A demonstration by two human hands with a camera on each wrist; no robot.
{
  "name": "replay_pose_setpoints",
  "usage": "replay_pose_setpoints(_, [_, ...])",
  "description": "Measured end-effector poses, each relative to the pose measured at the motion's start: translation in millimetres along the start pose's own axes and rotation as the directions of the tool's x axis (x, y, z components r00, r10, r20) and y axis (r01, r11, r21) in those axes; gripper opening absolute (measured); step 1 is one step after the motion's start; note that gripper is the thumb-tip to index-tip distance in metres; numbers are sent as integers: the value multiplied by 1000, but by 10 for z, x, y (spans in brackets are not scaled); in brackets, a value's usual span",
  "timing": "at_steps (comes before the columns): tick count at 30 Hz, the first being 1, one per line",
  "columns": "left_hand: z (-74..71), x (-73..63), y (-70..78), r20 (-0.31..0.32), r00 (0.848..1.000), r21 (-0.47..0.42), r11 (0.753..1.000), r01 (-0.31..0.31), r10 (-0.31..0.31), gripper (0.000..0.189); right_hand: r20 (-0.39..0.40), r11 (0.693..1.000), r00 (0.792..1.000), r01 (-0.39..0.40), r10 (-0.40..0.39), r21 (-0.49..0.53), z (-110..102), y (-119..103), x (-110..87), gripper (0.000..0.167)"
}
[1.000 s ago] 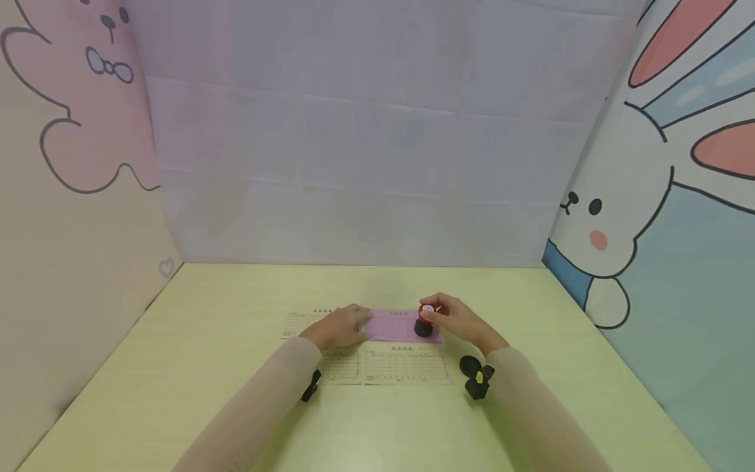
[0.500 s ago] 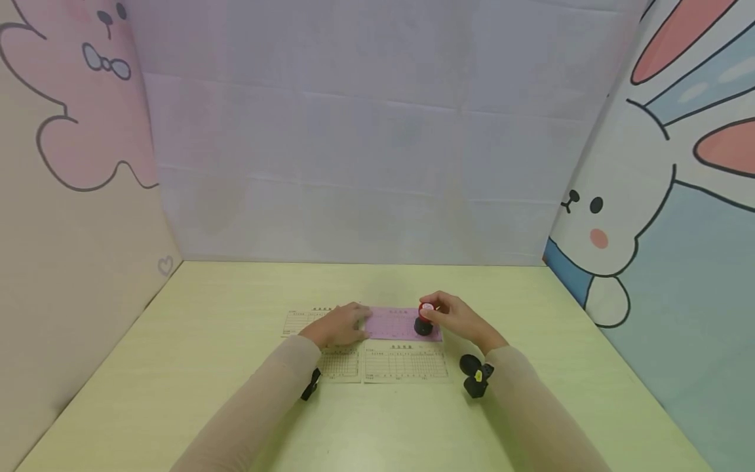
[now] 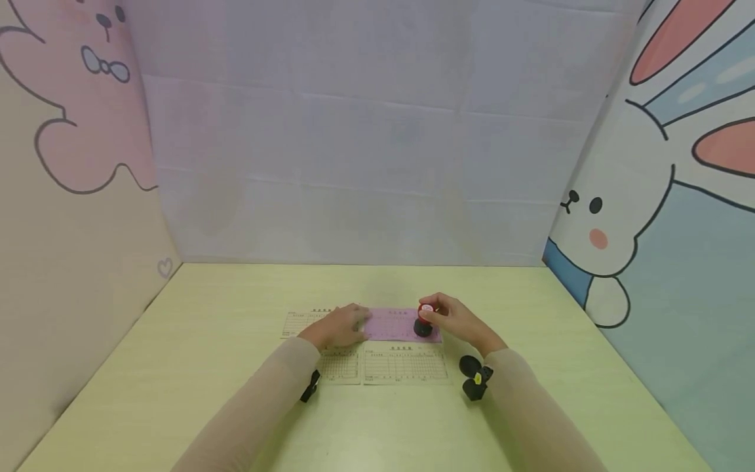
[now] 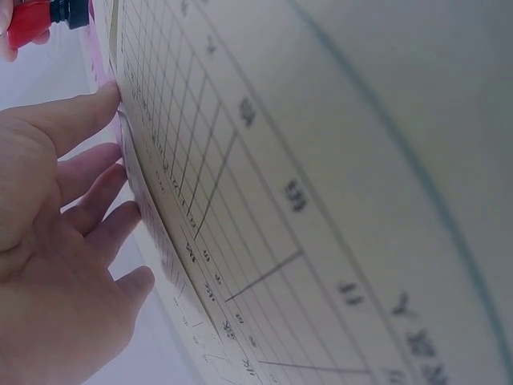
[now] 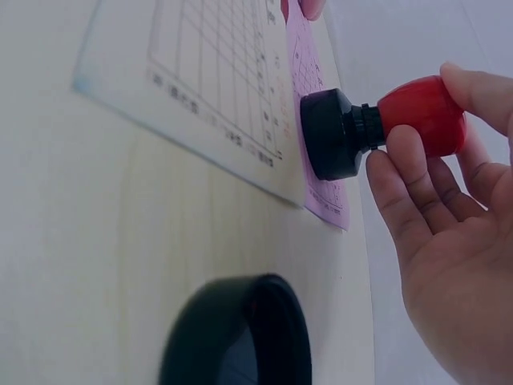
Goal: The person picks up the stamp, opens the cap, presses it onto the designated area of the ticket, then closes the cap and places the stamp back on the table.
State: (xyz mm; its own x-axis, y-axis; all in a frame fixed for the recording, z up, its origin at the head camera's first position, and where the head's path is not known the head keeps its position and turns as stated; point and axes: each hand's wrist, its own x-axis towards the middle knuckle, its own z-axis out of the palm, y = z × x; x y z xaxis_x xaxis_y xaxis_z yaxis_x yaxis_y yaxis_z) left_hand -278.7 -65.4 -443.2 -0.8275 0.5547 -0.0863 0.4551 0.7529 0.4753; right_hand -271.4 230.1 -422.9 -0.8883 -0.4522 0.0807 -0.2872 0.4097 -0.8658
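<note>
My right hand (image 3: 459,319) grips the red handle of a stamp (image 5: 421,116). The stamp's black round base stands on the right end of a pink form sheet (image 3: 389,326). In the right wrist view my thumb and fingers close round the red knob (image 5: 445,104). At the pink sheet's left end my left hand (image 3: 341,326) rests with its fingertips on the paper, its fingers relaxed and slightly bent, gripping nothing. The left wrist view shows those fingers (image 4: 92,172) at the paper's edge. The print under the stamp is hidden.
Cream form sheets (image 3: 406,364) lie in front of the pink one, and another (image 3: 297,322) lies left of it, partly under my left hand. A black round cap (image 3: 470,366) lies near my right wrist. White cloth (image 3: 360,164) hangs behind the table (image 3: 366,426).
The head view shifts very slightly. Both hands, the stamp and the pink sheet otherwise stay in the same places.
</note>
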Motion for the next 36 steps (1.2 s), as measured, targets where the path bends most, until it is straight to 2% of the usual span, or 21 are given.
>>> replay_pose_setpoints(6, [5, -8, 0, -1, 1000, 2, 1000, 7, -7, 55, -1, 1000, 1000, 4, -4, -25, -10, 150, 49, 37])
replay_pose_setpoints(14, [10, 0, -13, 9, 1000, 19, 1000, -1, 1, 55, -3, 1000, 1000, -8, 8, -13, 5, 164, 43, 40])
replay_pose_setpoints(24, [-21, -4, 2, 9, 1000, -1, 1000, -4, 4, 55, -21, 999, 999, -33, 32, -12, 12, 151, 48, 41])
replay_pose_setpoints(26, [-17, -7, -5, 8, 1000, 3, 1000, -1, 1, 55, -18, 999, 999, -41, 41, -4, 26, 110, 45, 39])
replay_pose_setpoints(30, [-13, -5, -19, 3, 1000, -1, 1000, 1, -1, 55, -13, 999, 999, -46, 46, -13, 50, -112, -17, 35])
replay_pose_setpoints(32, [-9, -4, -26, 6, 1000, 0, 1000, 2, -2, 55, -14, 999, 999, -53, 52, -14, 51, -113, -20, 37])
replay_pose_setpoints(36, [2, 2, -31, 6, 1000, -1, 1000, 0, 0, 55, -29, 998, 998, -54, 54, -18, 40, 97, 44, 41])
